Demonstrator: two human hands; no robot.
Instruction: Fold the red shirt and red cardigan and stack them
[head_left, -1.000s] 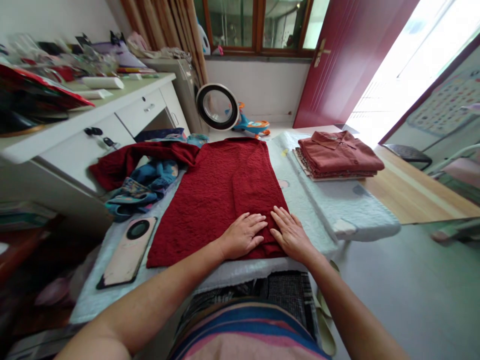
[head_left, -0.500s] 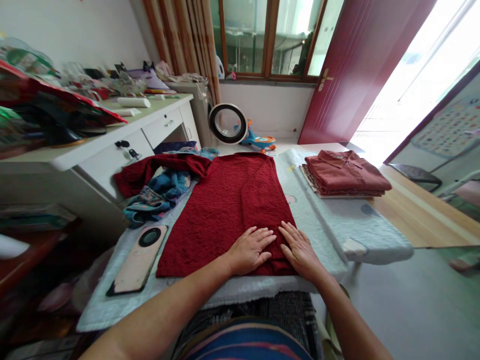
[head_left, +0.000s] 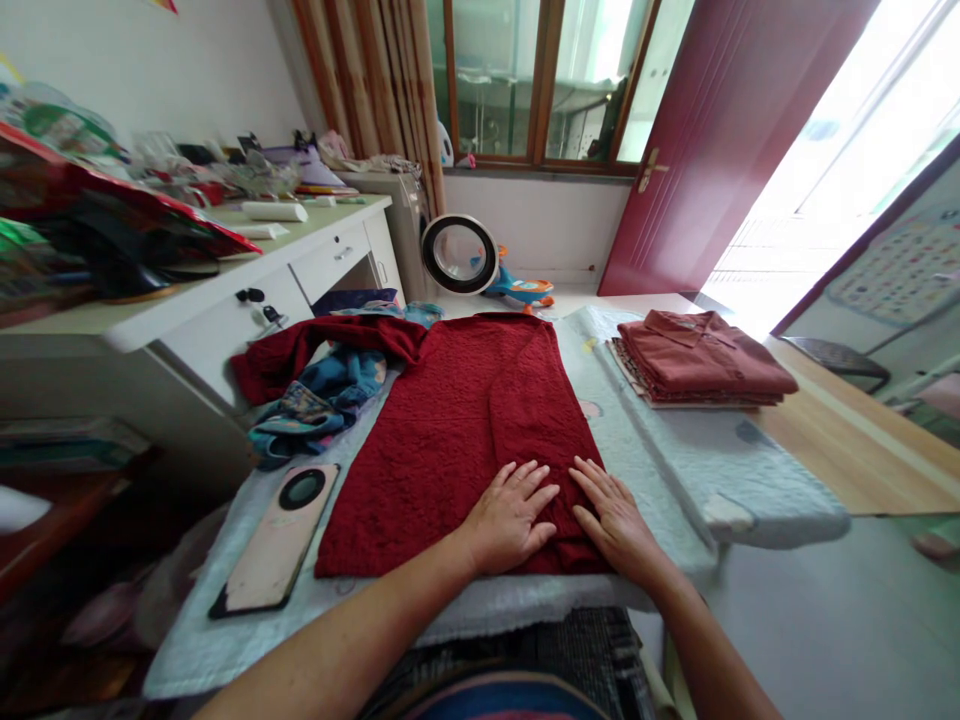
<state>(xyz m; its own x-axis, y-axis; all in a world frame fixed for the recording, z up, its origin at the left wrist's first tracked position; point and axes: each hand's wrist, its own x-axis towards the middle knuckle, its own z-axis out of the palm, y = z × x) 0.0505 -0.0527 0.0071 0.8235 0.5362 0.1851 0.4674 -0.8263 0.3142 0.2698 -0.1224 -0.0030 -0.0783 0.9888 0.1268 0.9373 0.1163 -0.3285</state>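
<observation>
A dark red textured shirt [head_left: 442, 440] lies spread on the padded light blue cover [head_left: 480, 610] in front of me. One sleeve is folded in along its right side, and the other stretches out to the upper left. My left hand [head_left: 514, 515] rests flat on the lower right of the cloth, fingers extended. Close beside it, my right hand [head_left: 615, 515] lies with fingers spread on the shirt's lower right edge. Neither hand grasps the fabric. The shirt's far end, at the collar, points away from me.
A stack of folded clothes [head_left: 697, 355] sits at the right. Left of the shirt are a phone [head_left: 274, 540] and a crumpled blue patterned garment [head_left: 322, 390]. A white desk [head_left: 270, 275] covered with items stands at the left, with a washing machine [head_left: 397, 220] behind.
The whole view has shifted slightly, with things sitting a little lower in the picture. Both hands stay flat on the same part of the shirt, which looks unchanged.
</observation>
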